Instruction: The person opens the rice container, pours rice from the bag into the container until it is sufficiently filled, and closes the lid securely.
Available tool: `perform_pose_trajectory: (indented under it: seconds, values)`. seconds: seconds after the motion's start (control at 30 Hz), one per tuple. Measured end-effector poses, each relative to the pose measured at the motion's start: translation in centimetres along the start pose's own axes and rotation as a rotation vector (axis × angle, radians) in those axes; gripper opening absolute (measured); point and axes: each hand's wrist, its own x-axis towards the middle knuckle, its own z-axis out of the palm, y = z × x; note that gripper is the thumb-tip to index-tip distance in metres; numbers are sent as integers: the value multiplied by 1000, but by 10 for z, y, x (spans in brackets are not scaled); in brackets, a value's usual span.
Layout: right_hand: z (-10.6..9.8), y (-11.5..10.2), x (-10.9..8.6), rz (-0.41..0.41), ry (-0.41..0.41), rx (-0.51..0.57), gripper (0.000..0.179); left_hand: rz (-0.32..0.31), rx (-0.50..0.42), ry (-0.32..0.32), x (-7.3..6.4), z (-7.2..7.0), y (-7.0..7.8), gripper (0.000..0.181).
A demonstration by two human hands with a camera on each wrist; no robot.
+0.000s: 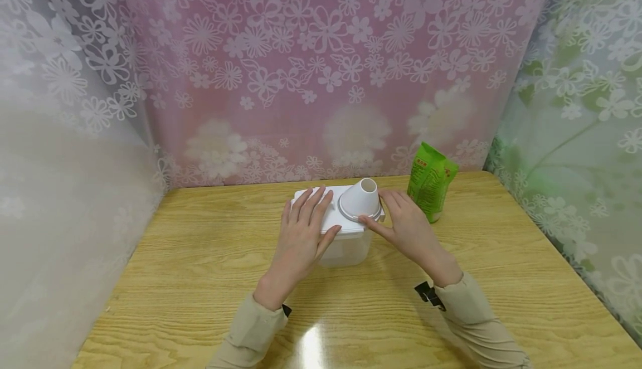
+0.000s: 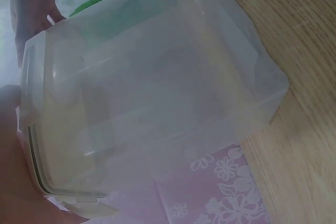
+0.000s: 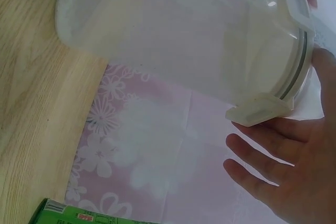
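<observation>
On the wooden table stands a clear plastic storage container with a white lid. A white cone-shaped cap with an open top rises from the lid's right part. My left hand lies over the lid's left part, fingers extended and thumb near the front edge. My right hand is at the lid's right end, its thumb by the base of the cap. In the right wrist view, the right thumb is at the lid rim and the forefinger touches a side clip; the other fingers are spread apart.
A green printed bag stands upright behind the right hand, close to the container. The wooden table reaches back to a pink floral curtain. Pale floral curtains hang at the left and right.
</observation>
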Motion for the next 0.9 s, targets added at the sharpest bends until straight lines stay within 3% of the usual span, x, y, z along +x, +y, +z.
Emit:
perform_pose_trajectory:
  seconds: [0.17, 0.43, 0.7, 0.9]
  values:
    - [-7, -1, 1, 71, -87, 76, 63, 5, 0, 18, 0, 0, 0, 67]
    - [-19, 1, 3, 160, -221, 234, 56, -9, -17, 3, 0, 0, 0, 68]
    - [-31, 14, 3, 204, -255, 421, 52, -20, -23, -14, 0, -1, 1, 69]
    - [-37, 23, 0, 343, -289, 600, 46, -26, -31, -26, -1, -1, 0, 65]
